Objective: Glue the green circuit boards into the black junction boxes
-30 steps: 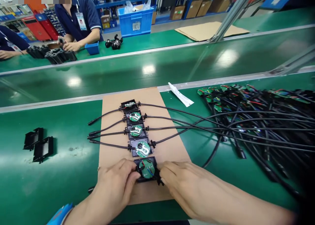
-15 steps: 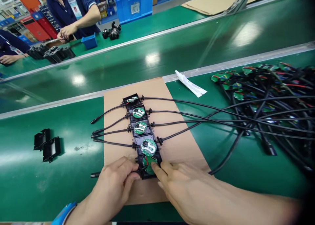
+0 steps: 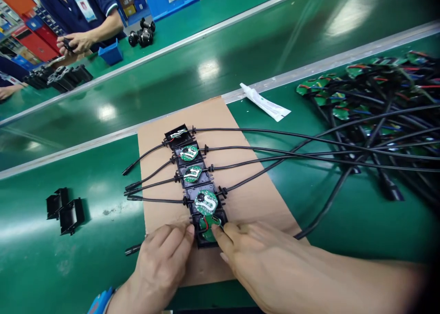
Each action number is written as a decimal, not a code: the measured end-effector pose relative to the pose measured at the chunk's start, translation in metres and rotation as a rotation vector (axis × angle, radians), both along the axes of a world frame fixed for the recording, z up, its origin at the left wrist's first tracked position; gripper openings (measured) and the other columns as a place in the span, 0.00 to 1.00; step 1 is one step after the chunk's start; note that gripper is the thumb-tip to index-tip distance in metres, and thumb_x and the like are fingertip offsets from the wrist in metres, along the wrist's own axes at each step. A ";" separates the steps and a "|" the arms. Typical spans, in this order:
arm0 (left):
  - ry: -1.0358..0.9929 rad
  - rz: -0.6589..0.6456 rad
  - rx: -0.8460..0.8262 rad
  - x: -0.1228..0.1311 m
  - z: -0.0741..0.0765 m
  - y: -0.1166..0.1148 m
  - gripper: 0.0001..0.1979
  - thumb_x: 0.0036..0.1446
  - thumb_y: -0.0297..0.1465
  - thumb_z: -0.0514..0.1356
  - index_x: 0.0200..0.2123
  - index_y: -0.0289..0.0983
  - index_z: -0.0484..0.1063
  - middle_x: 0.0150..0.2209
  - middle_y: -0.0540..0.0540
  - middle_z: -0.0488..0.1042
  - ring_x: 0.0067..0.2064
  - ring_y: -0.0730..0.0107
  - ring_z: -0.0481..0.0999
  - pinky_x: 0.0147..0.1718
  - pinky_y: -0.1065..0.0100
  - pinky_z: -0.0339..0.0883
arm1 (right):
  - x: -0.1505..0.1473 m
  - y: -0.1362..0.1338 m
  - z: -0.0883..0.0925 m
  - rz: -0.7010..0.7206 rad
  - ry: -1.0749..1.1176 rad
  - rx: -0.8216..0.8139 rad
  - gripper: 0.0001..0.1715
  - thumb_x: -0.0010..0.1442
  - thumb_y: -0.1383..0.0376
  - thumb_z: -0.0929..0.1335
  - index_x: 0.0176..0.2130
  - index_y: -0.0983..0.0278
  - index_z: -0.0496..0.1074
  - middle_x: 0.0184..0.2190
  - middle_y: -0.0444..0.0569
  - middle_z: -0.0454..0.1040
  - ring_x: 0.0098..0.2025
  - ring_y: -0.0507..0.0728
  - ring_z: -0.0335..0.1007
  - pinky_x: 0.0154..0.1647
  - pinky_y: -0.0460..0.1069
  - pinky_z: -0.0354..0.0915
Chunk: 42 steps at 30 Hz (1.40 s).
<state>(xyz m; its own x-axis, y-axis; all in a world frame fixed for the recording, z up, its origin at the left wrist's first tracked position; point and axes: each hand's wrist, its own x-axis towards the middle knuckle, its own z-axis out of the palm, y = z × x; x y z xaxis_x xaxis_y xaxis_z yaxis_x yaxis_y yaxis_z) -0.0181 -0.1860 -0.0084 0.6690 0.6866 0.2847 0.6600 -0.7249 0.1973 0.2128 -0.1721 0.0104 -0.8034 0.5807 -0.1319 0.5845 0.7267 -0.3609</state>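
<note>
A row of black plastic housings lies on a cardboard sheet, most bearing round green circuit boards with white paste on top. In the nearest housing sits a green circuit board with a red wire and no white paste visible. My left hand is closed at this housing's left side, around a black cable whose plug end sticks out past the hand. My right hand is closed at the right side, index fingertip pressing the board's edge. Another black cable emerges from behind it; its grip on that cable is hidden.
The cardboard sheet lies on the green bench. Two empty black housings are at left, a white tube at the back. A pile of cables with boards fills the right. Across the conveyor, a person handles a dark part.
The view has shifted slightly. My left fingers have moved from a pinch into a more closed hold beside the nearest housing. My right index fingertip stays on the board.
</note>
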 end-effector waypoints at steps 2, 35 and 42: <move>0.090 -0.025 0.041 0.001 0.002 0.001 0.15 0.65 0.21 0.45 0.48 0.31 0.69 0.37 0.41 0.77 0.35 0.66 0.75 0.33 0.67 0.72 | 0.000 -0.001 -0.001 -0.005 0.004 -0.014 0.23 0.43 0.73 0.65 0.42 0.70 0.73 0.34 0.54 0.76 0.24 0.56 0.68 0.21 0.52 0.53; 0.254 -0.173 -0.271 0.026 0.015 0.000 0.18 0.53 0.19 0.49 0.46 0.33 0.67 0.46 0.39 0.71 0.40 0.59 0.71 0.43 0.58 0.69 | 0.018 -0.003 -0.013 -0.282 0.072 0.030 0.10 0.62 0.73 0.56 0.33 0.64 0.62 0.25 0.46 0.66 0.22 0.53 0.60 0.24 0.48 0.49; 0.226 -0.140 -0.199 0.034 0.012 -0.001 0.33 0.48 0.19 0.49 0.61 0.29 0.56 0.44 0.38 0.71 0.39 0.58 0.71 0.43 0.57 0.67 | 0.021 0.013 -0.003 -0.291 -0.030 -0.171 0.07 0.60 0.72 0.58 0.34 0.64 0.62 0.23 0.45 0.68 0.21 0.53 0.61 0.23 0.48 0.47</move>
